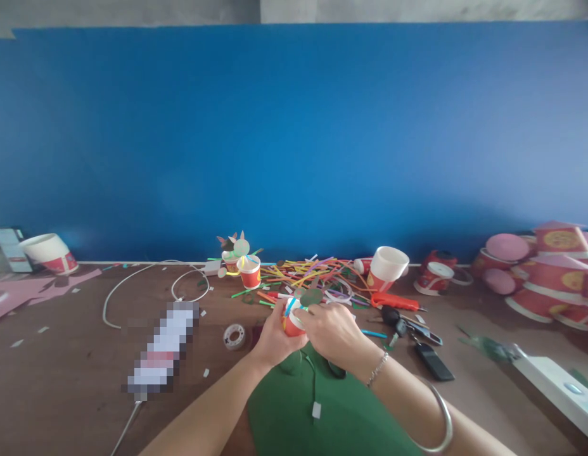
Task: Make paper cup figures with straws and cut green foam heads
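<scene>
My left hand point(272, 339) is wrapped round a small red-and-white paper cup point(293, 325), held above the table in front of me. A blue strip point(290, 306) crosses the cup's top. Bent over the cup's right side is my right hand point(334, 329), its fingertips pressed together at the rim. What those fingertips pinch is hidden. A dull green round paper cutout point(310, 296) shows just above my right hand, by the cup. Behind the cup lies a pile of coloured craft sticks or pipe cleaners point(294, 273).
Decorated paper cups point(249, 273) stand left of the pile. A tape roll point(234, 337) and a blurred phone point(163, 348) lie to the left. Rightward are a white cup point(388, 269), an orange-handled tool point(396, 301), keys point(393, 320), a glue gun-like white device point(560, 386), and stacked red cups point(541, 301).
</scene>
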Demonstrator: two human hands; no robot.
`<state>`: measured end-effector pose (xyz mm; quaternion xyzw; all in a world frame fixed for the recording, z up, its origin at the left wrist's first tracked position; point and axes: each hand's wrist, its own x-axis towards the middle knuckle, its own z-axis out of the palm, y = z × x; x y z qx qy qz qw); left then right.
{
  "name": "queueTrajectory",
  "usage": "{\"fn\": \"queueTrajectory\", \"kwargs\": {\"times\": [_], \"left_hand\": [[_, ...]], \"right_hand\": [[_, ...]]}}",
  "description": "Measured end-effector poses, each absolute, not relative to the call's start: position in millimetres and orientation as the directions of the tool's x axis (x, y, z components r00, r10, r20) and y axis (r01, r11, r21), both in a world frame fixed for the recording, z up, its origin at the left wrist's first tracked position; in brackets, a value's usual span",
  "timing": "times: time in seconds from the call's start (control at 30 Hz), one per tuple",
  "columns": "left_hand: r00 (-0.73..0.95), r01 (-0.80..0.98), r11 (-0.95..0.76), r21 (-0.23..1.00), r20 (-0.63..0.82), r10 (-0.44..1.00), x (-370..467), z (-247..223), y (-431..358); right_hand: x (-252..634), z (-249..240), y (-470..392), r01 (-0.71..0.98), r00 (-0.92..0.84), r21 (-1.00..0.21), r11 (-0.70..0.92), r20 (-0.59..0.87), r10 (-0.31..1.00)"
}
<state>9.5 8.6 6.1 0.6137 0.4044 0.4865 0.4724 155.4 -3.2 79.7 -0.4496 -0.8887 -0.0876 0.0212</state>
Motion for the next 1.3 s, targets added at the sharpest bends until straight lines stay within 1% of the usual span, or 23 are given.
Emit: {"fn": "queueTrajectory", "kwargs": {"times": [0.17,0.27,0.33,0.43,0.5,0.53,0.6,0.7,0.8,0.93,1.1,1.3], "left_hand": [[0.2,0.052,-0.262,0.964,0.247,0.948,8,5,9],[0.2,0.039,-0.273,0.961,0.26,0.944,9,4,11],[0.221,-0.01,-0.281,0.96,0.276,0.935,10,3,12],[0.242,-0.092,-0.3,0.949,0.314,0.918,11,2,14],[0.242,-0.116,-0.308,0.944,0.328,0.913,10,1,15],[0.243,-0.114,-0.317,0.942,0.336,0.91,10,0,15],[0.248,-0.068,-0.345,0.936,0.351,0.903,10,-1,16],[0.256,0.046,-0.393,0.918,0.369,0.893,9,0,15],[0.282,0.071,-0.405,0.912,0.371,0.885,8,3,12],[0.272,0.1,-0.39,0.915,0.352,0.896,7,1,11],[0.25,0.163,-0.351,0.922,0.306,0.919,5,-8,13],[0.216,0.217,-0.331,0.918,0.285,0.934,5,-10,13]], "right_hand": [[154,82,-4,0.814,-0.578,0.116,0.569,0.066,0.813],[156,81,-4,0.817,-0.577,0.07,0.573,0.108,0.81],[159,78,-4,0.82,-0.564,-0.005,0.573,0.169,0.808],[163,71,-5,0.794,-0.524,-0.183,0.58,0.279,0.805],[164,67,-5,0.762,-0.494,-0.283,0.582,0.328,0.805],[164,66,-5,0.754,-0.484,-0.312,0.578,0.331,0.81],[161,66,-3,0.767,-0.473,-0.328,0.551,0.292,0.831],[155,75,1,0.819,-0.444,-0.306,0.485,0.197,0.874],[148,87,5,0.857,-0.433,-0.258,0.446,0.108,0.895],[142,94,7,0.887,-0.44,-0.148,0.437,0.012,0.898],[134,101,2,0.894,-0.444,0.028,0.448,-0.086,0.892],[127,112,-4,0.917,-0.377,0.077,0.392,-0.152,0.913]]}}
